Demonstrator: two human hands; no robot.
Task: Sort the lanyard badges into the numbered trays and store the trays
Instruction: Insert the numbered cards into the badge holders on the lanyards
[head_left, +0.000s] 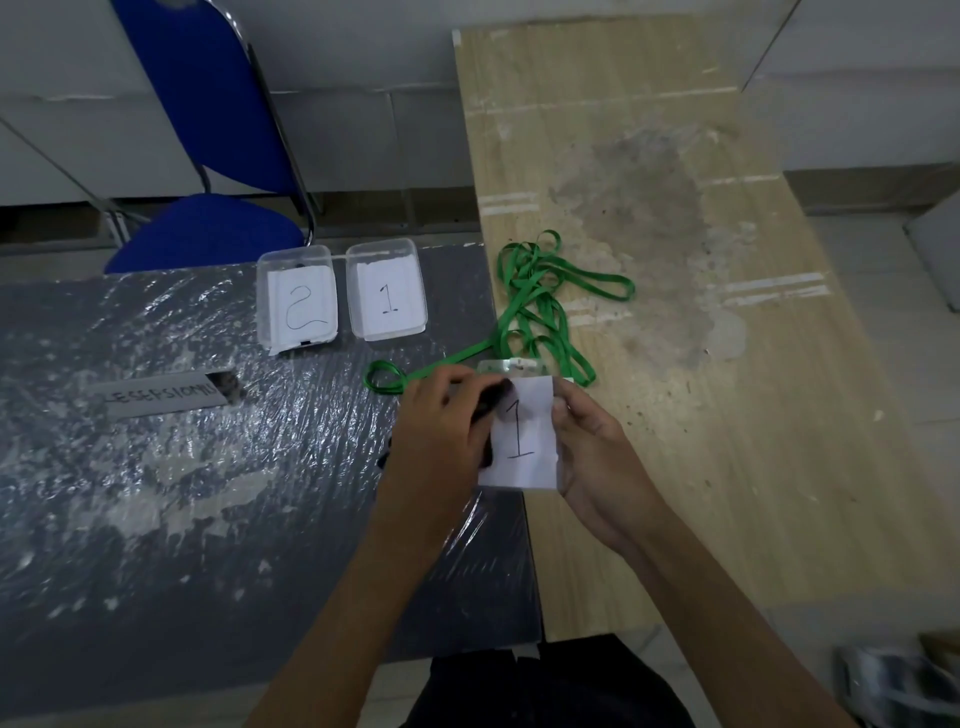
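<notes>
1. Two bare hands are seen at the centre of the frame, held above the seam where a grey plastic-wrapped table (156, 493) meets a wooden table (727, 415).
2. A white card marked "1" (522, 436) is pinched at its right edge by the right hand (597, 457), thumb and fingers curled against it.
3. The card's left edge and a dark object, too hidden to be identified, are gripped by the left hand (441, 431), fingers curled.
4. A clear badge holder (511, 366) is glimpsed just behind the card's top edge.
5. A green lanyard (540, 296) is spread in loops beyond the hands, mostly on the wooden table, one loop lying on the grey table.
6. Two clear trays are set side by side further up, just left of centre: tray "2" (297, 299) on the left, tray "1" (387, 291) on the right.
7. A blue chair (208, 228) is seen at the upper left.
</notes>
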